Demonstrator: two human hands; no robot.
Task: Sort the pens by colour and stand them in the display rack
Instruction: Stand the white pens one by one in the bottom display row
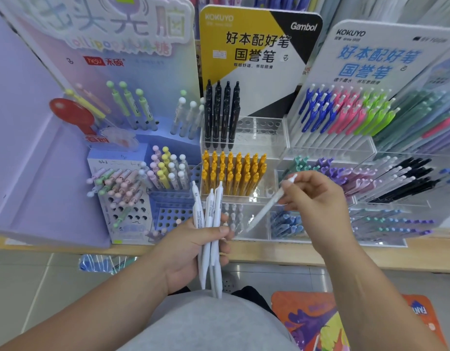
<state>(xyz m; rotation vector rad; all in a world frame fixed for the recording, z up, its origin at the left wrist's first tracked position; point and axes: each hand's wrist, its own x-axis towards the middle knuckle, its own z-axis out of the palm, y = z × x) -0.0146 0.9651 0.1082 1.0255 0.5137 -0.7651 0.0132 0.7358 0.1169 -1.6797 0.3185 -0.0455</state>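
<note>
My left hand (191, 252) grips a bundle of white pens (210, 219), held upright in front of the shelf. My right hand (317, 206) pinches a single white pen (269, 206) near its upper end; the pen slants down to the left, its tip over the clear front compartment (254, 231) of the display rack. In that rack, yellow pens (234, 173) fill the middle tier and black pens (222, 115) stand on the left of the top tier. A few pale pens stand in the front compartment, blurred.
A pastel pen stand (132, 188) stands to the left. To the right is a clear rack with blue, pink and green pens (345, 110), plus purple and black pens lower down. The wooden shelf edge (282, 257) runs below. An orange printed item (345, 323) lies by my lap.
</note>
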